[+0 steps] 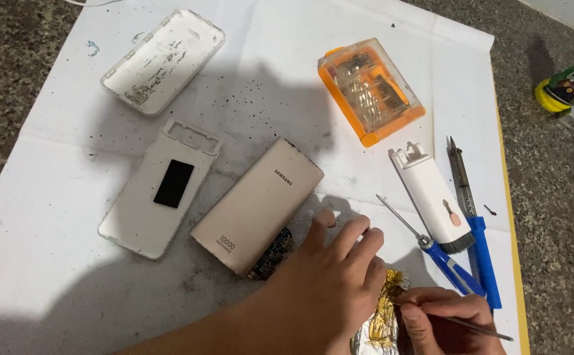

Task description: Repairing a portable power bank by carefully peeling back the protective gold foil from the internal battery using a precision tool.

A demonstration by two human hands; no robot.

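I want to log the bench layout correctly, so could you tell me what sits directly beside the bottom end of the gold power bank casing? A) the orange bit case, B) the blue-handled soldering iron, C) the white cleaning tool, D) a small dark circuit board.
D: a small dark circuit board pokes out at the bottom end of the gold power bank casing, next to the left hand.

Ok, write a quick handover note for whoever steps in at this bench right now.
Left hand: lies flat on the crumpled foil, holding it down.
Right hand: grips a thin metal tool, tip at the foil.
Gold power bank lies on the white paper sheet, circuit board sticking out of its near end.
Both white shell halves are off, set aside.
Screwdriver and soldering iron lie unused.
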